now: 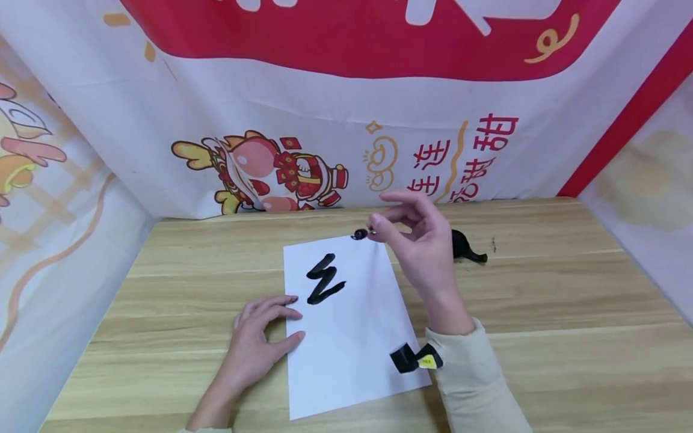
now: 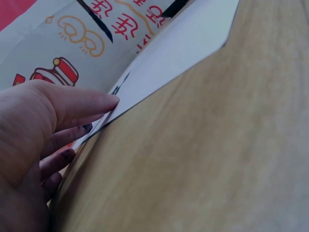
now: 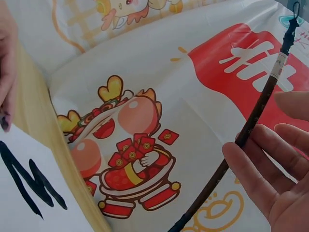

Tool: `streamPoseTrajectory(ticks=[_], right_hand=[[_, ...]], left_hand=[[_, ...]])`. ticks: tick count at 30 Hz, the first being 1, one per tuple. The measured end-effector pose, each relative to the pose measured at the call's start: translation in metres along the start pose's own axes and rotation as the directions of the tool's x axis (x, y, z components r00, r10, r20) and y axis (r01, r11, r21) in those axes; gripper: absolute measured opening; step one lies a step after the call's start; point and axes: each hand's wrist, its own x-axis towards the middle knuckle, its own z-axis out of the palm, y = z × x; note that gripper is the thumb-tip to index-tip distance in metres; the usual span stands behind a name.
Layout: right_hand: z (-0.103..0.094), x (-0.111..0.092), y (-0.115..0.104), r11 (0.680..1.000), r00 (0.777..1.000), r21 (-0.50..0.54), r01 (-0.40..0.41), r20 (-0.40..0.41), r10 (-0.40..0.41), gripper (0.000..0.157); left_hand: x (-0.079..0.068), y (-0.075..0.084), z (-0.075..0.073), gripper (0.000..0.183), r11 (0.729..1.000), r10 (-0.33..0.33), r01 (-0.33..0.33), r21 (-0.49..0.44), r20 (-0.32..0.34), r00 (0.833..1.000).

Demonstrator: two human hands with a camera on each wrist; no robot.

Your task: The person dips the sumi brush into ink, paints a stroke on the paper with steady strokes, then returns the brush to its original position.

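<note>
My right hand [image 1: 419, 246] is raised over the top right part of a white sheet of paper [image 1: 346, 367]. It holds a calligraphy brush [image 3: 224, 169] by its dark brown handle, with a cord loop at the upper end; the bristle tip is out of the right wrist view. On the sheet is a black zigzag brush stroke [image 1: 323, 276]. My left hand [image 1: 257, 343] lies at the sheet's left edge, its fingertips on or beside the paper and its fingers loosely spread. Dark stains mark some left fingertips [image 2: 67, 153].
Behind my right hand, a black object [image 1: 464, 246] with a narrow end sits on the wooden table [image 1: 541, 288], small dark specks near it. A black device with a yellow label [image 1: 417, 359] is at my right cuff. A printed cloth [image 1: 325, 108] hangs behind the table.
</note>
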Motion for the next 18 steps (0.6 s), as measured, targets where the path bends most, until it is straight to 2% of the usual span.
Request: streamPoseTrajectory(ticks=[5, 11, 18], right_hand=[[0.002, -0.001, 0.003, 0.994, 1.0, -0.105, -0.001, -0.029, -0.002, 0.039], [-0.002, -0.005, 0.004, 0.988, 1.0, -0.151, 0.013, -0.021, -0.016, 0.046], [-0.028, -0.017, 0.01, 0.98, 0.999, -0.194, -0.032, 0.0, 0.033, 0.052]], left_hand=[[0.001, 0.001, 0.0, 0.028, 1.0, -0.015, 0.015, 0.001, 0.008, 1.0], [0.002, 0.002, 0.0, 0.028, 1.0, -0.031, 0.031, 0.001, 0.014, 0.999], [0.0, 0.001, 0.0, 0.027, 0.999, -0.033, 0.033, -0.008, 0.015, 0.999]])
